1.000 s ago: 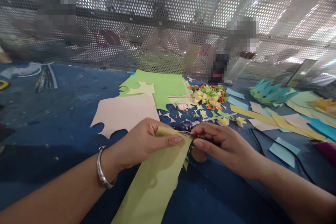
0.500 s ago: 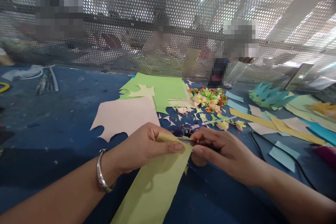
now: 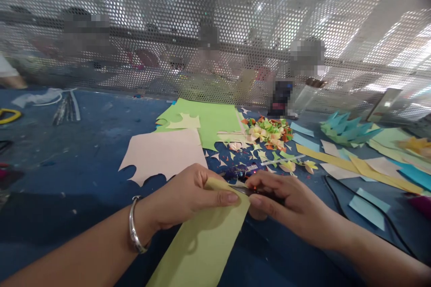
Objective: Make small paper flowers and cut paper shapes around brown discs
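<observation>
My left hand (image 3: 198, 195) pinches the upper end of a long yellow-green paper strip (image 3: 198, 246), thumb on top. The strip slopes down toward the bottom edge of the view. My right hand (image 3: 286, 202) is closed around scissors, whose metal blades (image 3: 240, 189) meet the strip's top edge close to my left thumb. Most of the scissors is hidden by my right fingers. Beyond my hands lies a pink paper sheet (image 3: 164, 152) with rounded bites cut from its edge. Small paper scraps (image 3: 259, 154) are strewn past my fingertips.
A green sheet (image 3: 215, 119) lies behind, beside a pile of paper flowers (image 3: 269, 132). To the right are yellow strips (image 3: 333, 158), a blue spiky paper piece (image 3: 346, 128) and a black cable (image 3: 336, 202). A perforated metal screen (image 3: 151, 54) closes off the table's back.
The whole view has shifted slightly, so everything sits a little lower and farther right. Both hands keep nearly the same hold on the strip and scissors.
</observation>
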A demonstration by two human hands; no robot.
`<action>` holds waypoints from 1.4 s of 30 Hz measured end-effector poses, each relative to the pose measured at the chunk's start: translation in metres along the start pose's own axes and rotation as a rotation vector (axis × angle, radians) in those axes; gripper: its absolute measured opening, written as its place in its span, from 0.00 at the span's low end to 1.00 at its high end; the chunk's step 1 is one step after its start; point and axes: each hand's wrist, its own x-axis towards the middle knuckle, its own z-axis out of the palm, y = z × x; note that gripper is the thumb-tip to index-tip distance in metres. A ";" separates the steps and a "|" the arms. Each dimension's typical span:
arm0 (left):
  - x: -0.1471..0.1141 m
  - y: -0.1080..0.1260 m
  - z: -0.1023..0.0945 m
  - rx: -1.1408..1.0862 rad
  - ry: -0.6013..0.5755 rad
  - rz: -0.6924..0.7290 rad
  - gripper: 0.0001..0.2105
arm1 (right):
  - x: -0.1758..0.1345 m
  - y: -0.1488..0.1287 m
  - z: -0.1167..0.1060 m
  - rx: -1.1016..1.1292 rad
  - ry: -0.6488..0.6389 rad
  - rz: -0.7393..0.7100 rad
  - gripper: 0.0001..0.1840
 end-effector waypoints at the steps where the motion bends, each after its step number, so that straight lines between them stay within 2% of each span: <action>1: 0.000 0.000 0.000 -0.004 -0.002 -0.002 0.18 | 0.000 0.000 0.000 -0.001 0.001 0.002 0.14; 17: -0.002 0.001 0.003 -0.020 -0.007 -0.002 0.18 | -0.001 0.001 0.001 -0.025 0.012 -0.008 0.14; 26: -0.010 0.006 0.003 -0.099 0.044 -0.023 0.14 | 0.000 -0.002 -0.003 -0.043 0.042 -0.005 0.15; 42: -0.007 0.005 0.003 -0.128 0.017 -0.022 0.09 | -0.001 0.000 -0.003 -0.011 0.031 0.002 0.15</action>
